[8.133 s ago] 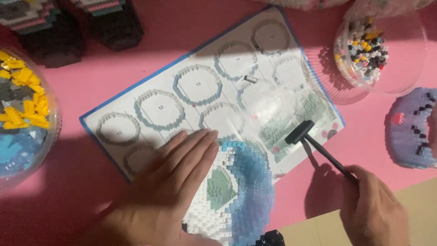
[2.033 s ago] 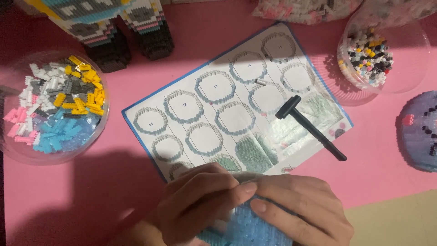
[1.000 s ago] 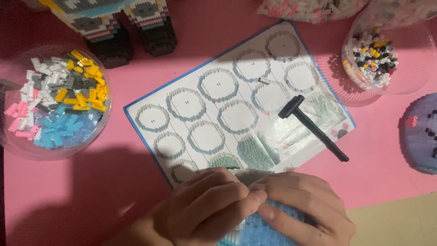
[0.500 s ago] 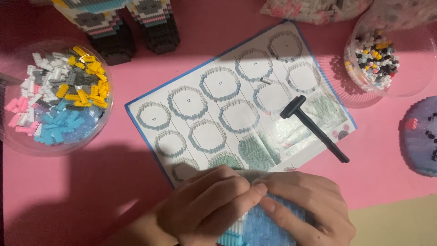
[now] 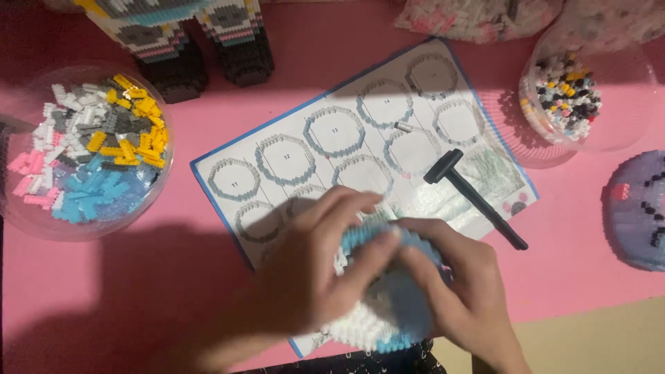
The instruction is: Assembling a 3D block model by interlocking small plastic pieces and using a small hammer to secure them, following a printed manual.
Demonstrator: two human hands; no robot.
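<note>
Both my hands grip a rounded blue and white brick model (image 5: 388, 305) near the bottom edge, tilted up off the sheet. My left hand (image 5: 312, 270) wraps its left side with fingers across the top. My right hand (image 5: 464, 291) holds its right side. The model sits over the lower part of a printed instruction sheet (image 5: 305, 145) with ringed diagrams and a blue border. A small black hammer (image 5: 474, 197) lies on the sheet's right part, just beyond my right hand.
A clear round bowl (image 5: 83, 152) of white, grey, yellow, pink and blue bricks stands at left. A second clear bowl (image 5: 582, 97) of mixed small bricks is at top right. A brick figure's dark feet (image 5: 201, 59) stand at the top. A purple brick dome (image 5: 637, 208) lies at right.
The hammer was put down on the sheet. Both hands closed on the blue and white model, and in the last half second lifted and turned it upward.
</note>
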